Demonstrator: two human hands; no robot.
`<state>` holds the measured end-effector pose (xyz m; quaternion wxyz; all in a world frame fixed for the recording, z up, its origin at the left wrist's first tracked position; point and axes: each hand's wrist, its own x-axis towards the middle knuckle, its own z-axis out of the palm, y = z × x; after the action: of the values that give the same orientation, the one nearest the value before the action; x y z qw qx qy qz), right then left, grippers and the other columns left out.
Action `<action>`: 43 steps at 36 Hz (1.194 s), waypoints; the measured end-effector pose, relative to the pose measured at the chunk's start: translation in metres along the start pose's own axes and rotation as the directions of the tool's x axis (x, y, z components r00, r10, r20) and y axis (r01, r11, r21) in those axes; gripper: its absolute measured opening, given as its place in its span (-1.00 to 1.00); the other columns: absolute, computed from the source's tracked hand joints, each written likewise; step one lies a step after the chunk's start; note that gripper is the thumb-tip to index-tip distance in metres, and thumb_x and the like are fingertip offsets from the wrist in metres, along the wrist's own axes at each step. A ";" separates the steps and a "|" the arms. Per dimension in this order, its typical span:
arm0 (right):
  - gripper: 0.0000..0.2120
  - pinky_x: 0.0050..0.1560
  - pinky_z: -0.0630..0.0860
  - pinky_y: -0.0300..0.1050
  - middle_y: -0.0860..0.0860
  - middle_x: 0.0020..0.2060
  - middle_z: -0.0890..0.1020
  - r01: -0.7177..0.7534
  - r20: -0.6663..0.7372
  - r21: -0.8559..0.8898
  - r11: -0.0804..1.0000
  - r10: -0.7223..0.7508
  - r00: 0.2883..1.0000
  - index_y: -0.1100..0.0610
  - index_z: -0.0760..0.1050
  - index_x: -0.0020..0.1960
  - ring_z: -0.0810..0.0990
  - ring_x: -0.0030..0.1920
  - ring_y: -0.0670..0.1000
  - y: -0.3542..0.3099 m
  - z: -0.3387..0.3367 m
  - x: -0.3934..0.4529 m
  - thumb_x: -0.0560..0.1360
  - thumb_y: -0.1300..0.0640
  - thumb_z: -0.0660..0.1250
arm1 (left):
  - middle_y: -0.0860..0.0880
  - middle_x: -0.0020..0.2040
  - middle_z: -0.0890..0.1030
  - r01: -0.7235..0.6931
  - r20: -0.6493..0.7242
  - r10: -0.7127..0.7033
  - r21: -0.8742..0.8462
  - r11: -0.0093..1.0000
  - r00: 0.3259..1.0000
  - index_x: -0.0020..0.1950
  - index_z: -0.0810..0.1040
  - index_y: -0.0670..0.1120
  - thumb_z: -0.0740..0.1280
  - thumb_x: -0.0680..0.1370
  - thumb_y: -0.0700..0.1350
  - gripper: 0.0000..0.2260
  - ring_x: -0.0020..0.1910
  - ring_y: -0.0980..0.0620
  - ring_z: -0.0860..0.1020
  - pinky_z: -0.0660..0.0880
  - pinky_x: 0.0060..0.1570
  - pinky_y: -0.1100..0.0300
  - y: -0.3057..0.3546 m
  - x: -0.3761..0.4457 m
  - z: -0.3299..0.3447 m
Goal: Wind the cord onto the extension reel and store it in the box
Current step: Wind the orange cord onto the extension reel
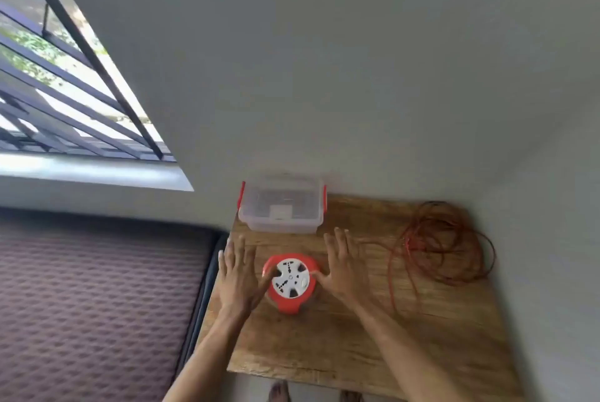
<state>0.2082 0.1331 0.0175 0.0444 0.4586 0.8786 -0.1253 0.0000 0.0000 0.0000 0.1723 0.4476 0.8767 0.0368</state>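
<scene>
An orange extension reel (290, 281) with a white socket face lies flat in the middle of the wooden table (341, 336). My left hand (238, 275) is spread at its left side, thumb touching the rim. At the reel's right side my right hand (345, 267) is also spread, its thumb against the rim. A loose tangle of thin orange cord (444, 242) lies at the table's right, with one strand trailing toward the reel. Behind the reel, against the wall, stands a clear plastic box (281, 206) with red latches and its lid on.
The table sits in a corner, with grey walls behind and to the right. A quilted mattress (97, 297) lies left of the table. A barred window (65, 93) is at upper left. My feet show below the table's front edge.
</scene>
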 end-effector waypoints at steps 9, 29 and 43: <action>-0.04 0.59 0.22 0.21 0.11 0.66 0.19 -0.121 0.087 -0.009 0.993 0.121 0.989 0.07 0.16 0.67 0.14 0.67 0.17 -0.016 0.024 -0.009 0.47 -0.39 0.39 | -0.24 0.25 0.69 0.256 0.230 -0.136 -0.646 0.720 0.964 0.36 0.55 -0.21 0.55 0.64 0.08 -0.53 0.12 -0.13 0.68 0.65 0.16 -0.05 0.002 -0.013 0.022; -0.67 0.06 0.66 -0.11 -0.20 0.03 0.73 0.024 -0.130 0.751 0.660 0.113 0.985 -0.11 0.63 0.28 0.68 0.04 -0.28 0.030 -0.094 0.005 0.54 -0.09 0.52 | -0.04 0.08 0.76 -0.234 -0.275 0.059 -0.665 0.710 0.960 0.42 0.65 -0.02 0.58 0.60 0.01 -0.59 -0.02 0.05 0.74 0.73 -0.08 0.03 -0.009 -0.008 -0.105; -0.52 0.17 0.66 0.03 -0.06 0.05 0.79 0.138 -0.051 0.898 0.417 -0.213 0.976 -0.06 0.72 0.17 0.76 0.08 0.00 -0.016 -0.146 0.019 0.37 -0.30 0.59 | 0.15 0.17 0.78 -0.373 -0.289 0.237 -0.773 0.514 0.927 0.34 0.71 0.20 0.48 0.61 0.24 -0.68 0.09 0.04 0.77 0.75 0.08 -0.12 0.020 -0.013 -0.165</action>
<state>0.1894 0.1773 0.1574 -0.1873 0.3130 0.7189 -0.5918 -0.0332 0.0165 0.1623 0.2847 0.4603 0.6770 0.4988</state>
